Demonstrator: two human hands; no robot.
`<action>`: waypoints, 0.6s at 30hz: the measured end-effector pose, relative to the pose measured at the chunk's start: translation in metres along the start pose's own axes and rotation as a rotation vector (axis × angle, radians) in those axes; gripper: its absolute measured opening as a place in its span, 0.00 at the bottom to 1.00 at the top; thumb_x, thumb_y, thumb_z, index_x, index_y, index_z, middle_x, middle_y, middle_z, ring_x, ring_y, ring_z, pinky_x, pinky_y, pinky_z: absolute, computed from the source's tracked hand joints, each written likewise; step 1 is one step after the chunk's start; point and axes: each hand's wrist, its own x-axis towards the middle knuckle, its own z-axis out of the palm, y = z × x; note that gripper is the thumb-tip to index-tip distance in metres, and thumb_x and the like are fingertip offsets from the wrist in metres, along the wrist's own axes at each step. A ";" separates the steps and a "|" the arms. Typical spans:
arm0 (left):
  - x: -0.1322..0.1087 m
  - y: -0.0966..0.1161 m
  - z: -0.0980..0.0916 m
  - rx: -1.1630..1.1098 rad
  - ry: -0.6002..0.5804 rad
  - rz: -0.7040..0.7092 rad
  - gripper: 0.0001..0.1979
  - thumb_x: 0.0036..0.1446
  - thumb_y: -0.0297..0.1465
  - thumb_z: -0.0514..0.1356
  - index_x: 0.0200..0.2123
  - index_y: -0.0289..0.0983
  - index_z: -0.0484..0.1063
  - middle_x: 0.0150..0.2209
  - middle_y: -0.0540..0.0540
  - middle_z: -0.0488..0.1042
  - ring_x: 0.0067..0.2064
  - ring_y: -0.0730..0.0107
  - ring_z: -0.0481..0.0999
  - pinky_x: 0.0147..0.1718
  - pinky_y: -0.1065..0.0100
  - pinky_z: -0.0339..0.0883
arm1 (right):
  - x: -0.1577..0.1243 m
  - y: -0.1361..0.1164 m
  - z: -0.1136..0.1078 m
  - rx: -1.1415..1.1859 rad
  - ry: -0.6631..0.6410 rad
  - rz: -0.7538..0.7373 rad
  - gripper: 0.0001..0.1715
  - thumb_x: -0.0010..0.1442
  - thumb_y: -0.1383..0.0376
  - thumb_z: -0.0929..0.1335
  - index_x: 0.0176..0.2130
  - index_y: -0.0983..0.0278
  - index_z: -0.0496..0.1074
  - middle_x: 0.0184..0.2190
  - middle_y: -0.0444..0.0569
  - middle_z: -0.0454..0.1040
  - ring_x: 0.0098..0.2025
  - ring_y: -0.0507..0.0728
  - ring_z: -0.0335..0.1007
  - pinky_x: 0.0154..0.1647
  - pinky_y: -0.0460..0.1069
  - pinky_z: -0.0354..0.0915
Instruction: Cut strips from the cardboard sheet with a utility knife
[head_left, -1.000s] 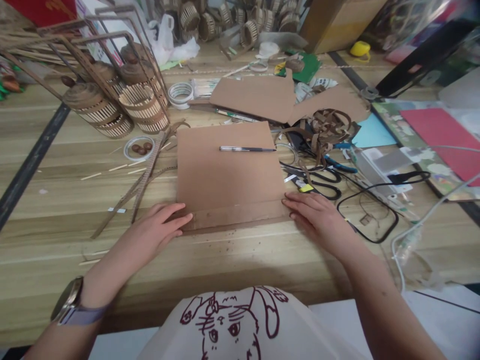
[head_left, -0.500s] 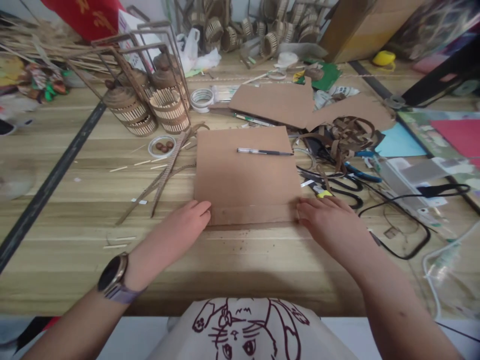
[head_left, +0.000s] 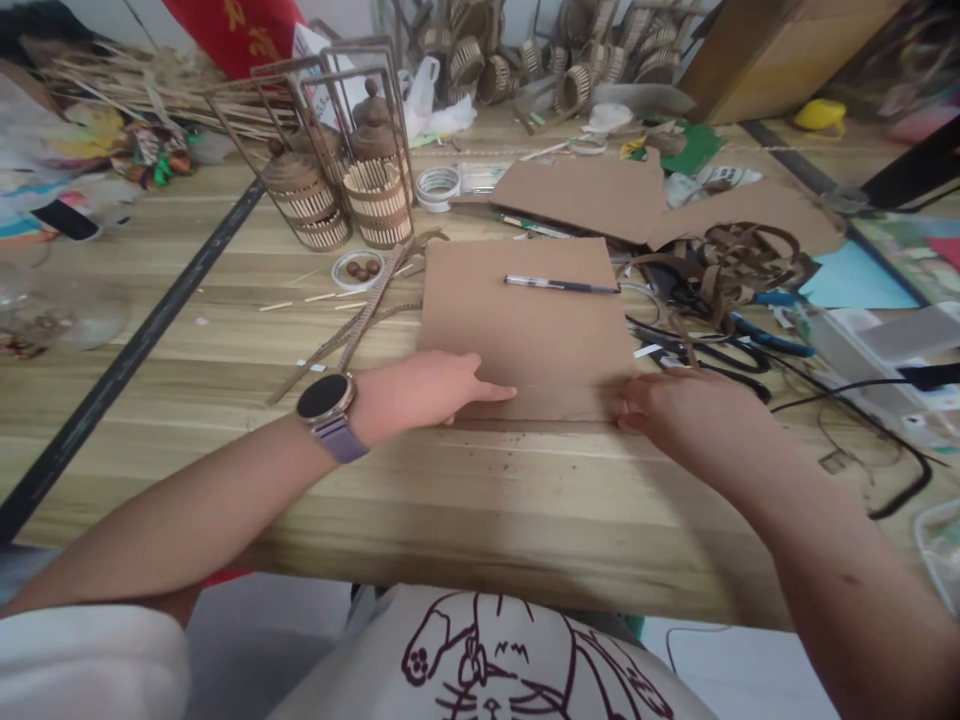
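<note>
A flat brown cardboard sheet (head_left: 525, 330) lies on the wooden table in front of me, with a crease running across its lower part. Over its lower left part is my left hand (head_left: 427, 390), index finger stretched out along the crease and the other fingers partly curled and hidden. At the lower right corner my right hand (head_left: 667, 405) has its fingers bent around the cardboard's edge; its fingertips are partly hidden. A black and clear pen (head_left: 561, 285) rests across the upper part of the sheet.
Bamboo-slat baskets (head_left: 376, 203) in tall frames stand at the back left, near a tape roll (head_left: 438, 187) and a dish of brown beads (head_left: 358, 270). Woven strips (head_left: 367, 305) lie left of the sheet. Coiled brown strips (head_left: 739, 260) and black-handled scissors (head_left: 724, 355) clutter the right.
My left hand has moved right from the cardboard's left edge onto its lower part, index finger now extended. My right hand stays at the right corner. The whole view has shifted slightly.
</note>
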 end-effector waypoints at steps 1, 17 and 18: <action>0.002 0.001 -0.003 -0.005 -0.029 -0.007 0.40 0.60 0.19 0.57 0.69 0.58 0.53 0.42 0.47 0.70 0.28 0.73 0.66 0.29 0.71 0.53 | 0.001 -0.001 0.000 -0.013 -0.015 0.003 0.09 0.58 0.66 0.67 0.29 0.62 0.77 0.32 0.53 0.81 0.41 0.64 0.76 0.39 0.54 0.63; 0.006 0.012 -0.001 0.024 -0.064 -0.114 0.42 0.59 0.22 0.58 0.69 0.61 0.51 0.45 0.46 0.67 0.31 0.70 0.67 0.29 0.71 0.54 | 0.010 -0.029 -0.027 -0.054 -0.047 0.197 0.17 0.55 0.69 0.69 0.45 0.69 0.80 0.39 0.65 0.81 0.45 0.69 0.78 0.39 0.55 0.69; 0.005 0.015 -0.001 0.025 -0.055 -0.129 0.41 0.59 0.21 0.57 0.69 0.60 0.51 0.45 0.46 0.67 0.31 0.70 0.67 0.30 0.71 0.54 | 0.011 -0.031 -0.026 -0.040 -0.037 0.213 0.18 0.54 0.70 0.69 0.46 0.68 0.79 0.39 0.65 0.81 0.45 0.69 0.78 0.39 0.55 0.69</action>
